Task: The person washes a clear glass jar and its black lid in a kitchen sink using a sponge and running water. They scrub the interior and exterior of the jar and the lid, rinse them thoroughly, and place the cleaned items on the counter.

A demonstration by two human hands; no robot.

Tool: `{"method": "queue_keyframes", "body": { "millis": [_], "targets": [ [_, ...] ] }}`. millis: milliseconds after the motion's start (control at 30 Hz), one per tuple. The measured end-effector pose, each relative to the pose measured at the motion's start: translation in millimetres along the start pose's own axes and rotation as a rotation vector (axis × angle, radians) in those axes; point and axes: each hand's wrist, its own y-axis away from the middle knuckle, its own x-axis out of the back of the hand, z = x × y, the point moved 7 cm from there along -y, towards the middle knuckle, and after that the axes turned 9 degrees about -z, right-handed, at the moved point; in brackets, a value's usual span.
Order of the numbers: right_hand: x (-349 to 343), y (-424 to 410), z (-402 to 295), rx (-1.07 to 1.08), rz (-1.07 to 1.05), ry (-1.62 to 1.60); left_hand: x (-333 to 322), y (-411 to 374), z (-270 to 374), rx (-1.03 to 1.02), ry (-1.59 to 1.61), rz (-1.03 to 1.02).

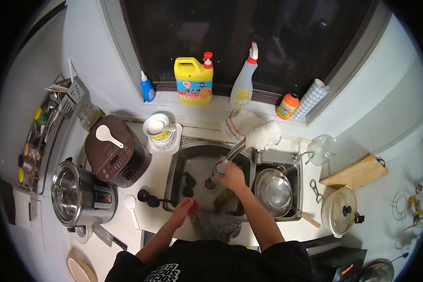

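Note:
My right hand (pixel 231 177) is over the left sink basin (pixel 201 155), gripping a small clear cup (pixel 219 168) under the end of the metal faucet (pixel 237 149). The fingers partly cover the cup. At the basin's front left edge, my left hand (pixel 183 210) holds a small reddish item (pixel 194 207) whose kind is unclear. A black item (pixel 189 184) and a brown item (pixel 222 199) lie in the basin near the drain (pixel 209 184). Over the front rim hangs a dark grey cloth (pixel 215 225).
Nested metal bowls (pixel 273 192) and a wooden-handled strainer fill the right basin. Left stand a rice cooker (pixel 116 151), a steel cooker (pixel 83 197), stacked bowls (pixel 157 127) and a cleaver (pixel 104 235). A yellow detergent jug (pixel 194 79) and spray bottle (pixel 243 83) line the sill.

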Motion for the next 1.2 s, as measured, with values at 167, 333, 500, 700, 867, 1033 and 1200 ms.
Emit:
{"method": "queue_keyframes", "body": {
  "millis": [167,333,500,700,867,1033,1200],
  "targets": [
    [-20,-14,13,-0.093,-0.214,0.142,-1,-11,-13,0.031,-0.041,-0.010],
    [21,13,12,-0.167,-0.191,-0.305,15,-33,25,-0.106,-0.054,0.056],
    [1,20,21,-0.154,-0.474,-0.993,5,-86,60,-0.110,-0.059,-0.033],
    [-31,34,5,-0.185,-0.562,-1.407,-91,-112,91,-0.012,0.260,-0.465],
    [-32,50,-19,-0.355,-0.433,-1.825,-91,-153,74,-0.067,0.297,-0.634],
    [-47,51,-1,-0.184,-0.799,-2.330,-114,-159,70,0.044,0.338,-0.636],
    [-62,53,8,-0.157,-0.857,-2.394,-98,-162,65,0.069,0.241,-0.445]
  ]
}}
